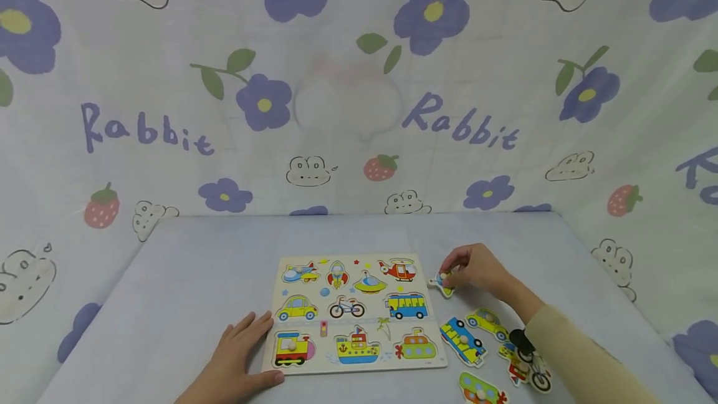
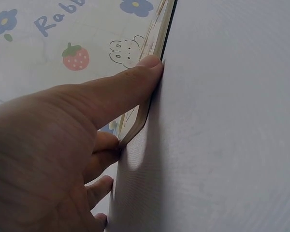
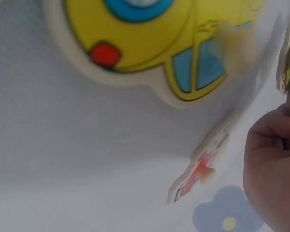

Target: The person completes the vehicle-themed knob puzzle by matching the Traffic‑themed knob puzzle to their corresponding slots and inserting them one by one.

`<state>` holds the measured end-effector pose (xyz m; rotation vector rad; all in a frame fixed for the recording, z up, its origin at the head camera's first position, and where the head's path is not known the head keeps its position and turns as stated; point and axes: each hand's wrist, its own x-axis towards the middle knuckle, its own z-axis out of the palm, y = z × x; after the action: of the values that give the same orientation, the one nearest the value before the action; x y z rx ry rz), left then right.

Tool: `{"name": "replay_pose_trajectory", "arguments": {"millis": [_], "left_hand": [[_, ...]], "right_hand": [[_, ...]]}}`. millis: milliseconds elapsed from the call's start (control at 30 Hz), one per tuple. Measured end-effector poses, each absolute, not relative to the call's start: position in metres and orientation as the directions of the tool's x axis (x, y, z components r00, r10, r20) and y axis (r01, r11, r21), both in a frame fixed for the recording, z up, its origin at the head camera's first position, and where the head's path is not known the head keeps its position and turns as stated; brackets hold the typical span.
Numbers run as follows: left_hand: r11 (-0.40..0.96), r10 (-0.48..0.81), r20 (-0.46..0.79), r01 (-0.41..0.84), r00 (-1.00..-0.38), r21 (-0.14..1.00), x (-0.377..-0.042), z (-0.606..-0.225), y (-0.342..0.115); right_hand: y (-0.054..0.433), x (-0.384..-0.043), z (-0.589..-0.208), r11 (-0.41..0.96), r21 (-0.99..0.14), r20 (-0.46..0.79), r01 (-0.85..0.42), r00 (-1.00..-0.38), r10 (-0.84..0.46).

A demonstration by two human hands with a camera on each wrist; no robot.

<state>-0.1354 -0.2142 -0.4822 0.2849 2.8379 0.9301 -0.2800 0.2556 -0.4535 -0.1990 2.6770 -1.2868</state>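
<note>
A wooden puzzle board [image 1: 350,310] with vehicle pictures lies on the table. My left hand [image 1: 235,354] rests at its near left corner, fingers stretched along the left edge and thumb against the front edge. In the left wrist view, the thumb [image 2: 123,89] presses on the board's edge. My right hand [image 1: 477,270] pinches a small blue and yellow puzzle piece [image 1: 444,282] just beyond the board's upper right side. Its picture is partly covered by the fingers. In the right wrist view, my right hand [image 3: 275,145] shows only at the right edge.
Right of the board lie a bus piece [image 1: 462,341], a yellow car piece [image 1: 487,323], a submarine piece [image 1: 481,389] and a bicycle piece [image 1: 540,374] overlapping others. Knobs stand on the train [image 1: 292,348], rocket [image 1: 337,274] and airplane [image 1: 300,272] in the board. A patterned cloth [image 1: 348,111] hangs behind.
</note>
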Motion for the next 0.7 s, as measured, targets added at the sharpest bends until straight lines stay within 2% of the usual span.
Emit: {"name": "replay_pose_trajectory", "arguments": {"millis": [200,433,700], "left_hand": [[0.798,0.211,-0.098,0.114,-0.973,0.592,-0.137,-0.481,-0.211],[0.799,0.211,-0.106,0.108,-0.972,0.592,-0.137,-0.480,-0.210],[0.796,0.222,-0.093,0.125,-0.971,0.592,-0.137,-0.482,-0.211]], "right_hand": [[0.250,-0.279,-0.448,0.560,-0.829,-0.050,-0.001,-0.996,-0.077],[0.227,-0.271,-0.446,0.445,-0.895,0.040,-0.010,-0.997,0.058],[0.190,-0.258,-0.439,0.398,-0.917,0.078,-0.023,-0.990,0.120]]}}
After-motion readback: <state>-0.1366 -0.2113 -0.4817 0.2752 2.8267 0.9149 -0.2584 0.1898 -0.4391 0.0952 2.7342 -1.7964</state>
